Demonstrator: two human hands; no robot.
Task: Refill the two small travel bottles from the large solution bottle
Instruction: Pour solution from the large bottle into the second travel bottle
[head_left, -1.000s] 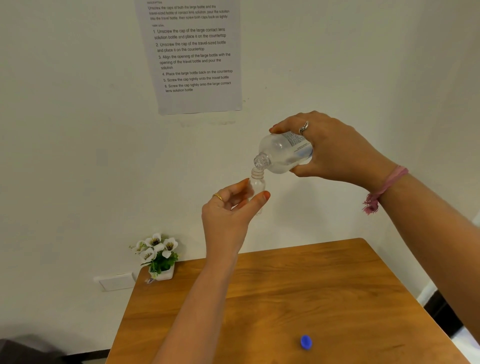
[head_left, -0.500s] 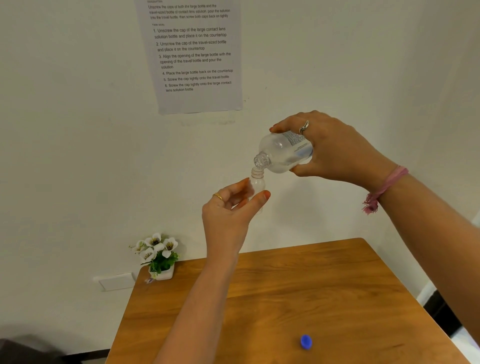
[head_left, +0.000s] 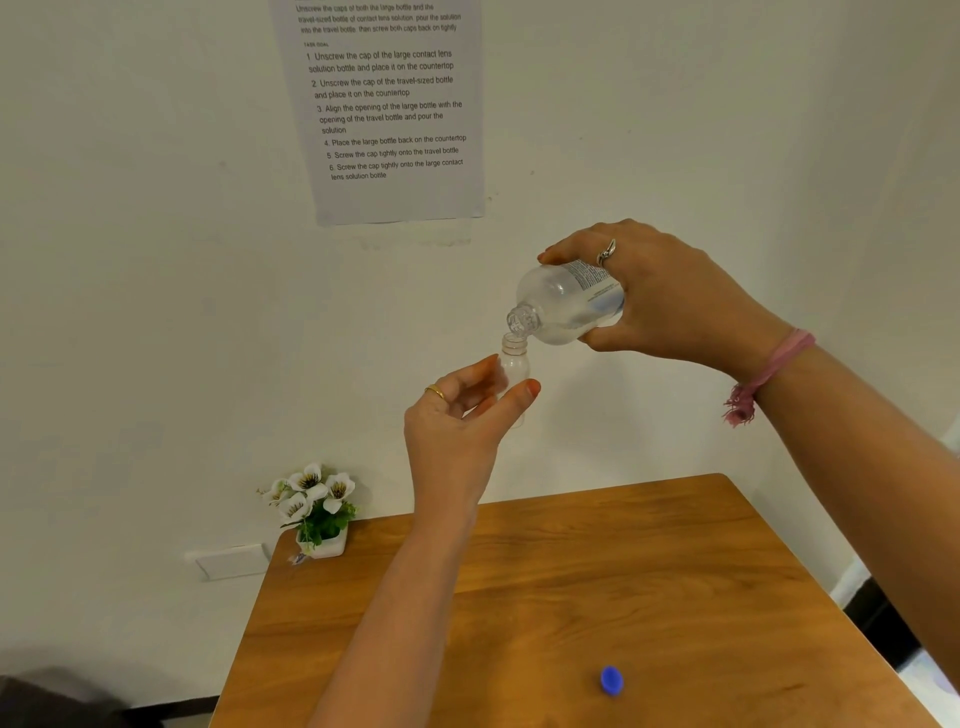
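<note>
My right hand (head_left: 670, 296) grips the large clear solution bottle (head_left: 563, 306), tipped with its open neck pointing down and left. Directly under that neck is the open mouth of a small clear travel bottle (head_left: 515, 364), held upright between the thumb and fingers of my left hand (head_left: 462, 421). The two openings almost touch. Both bottles are raised well above the wooden table (head_left: 649, 571). A blue cap (head_left: 611, 680) lies on the table near its front edge. Only one travel bottle is in view.
A small pot of white flowers (head_left: 317, 509) stands at the table's back left corner by the wall. A printed instruction sheet (head_left: 384, 109) hangs on the wall above. A white wall socket (head_left: 231, 561) sits left of the table.
</note>
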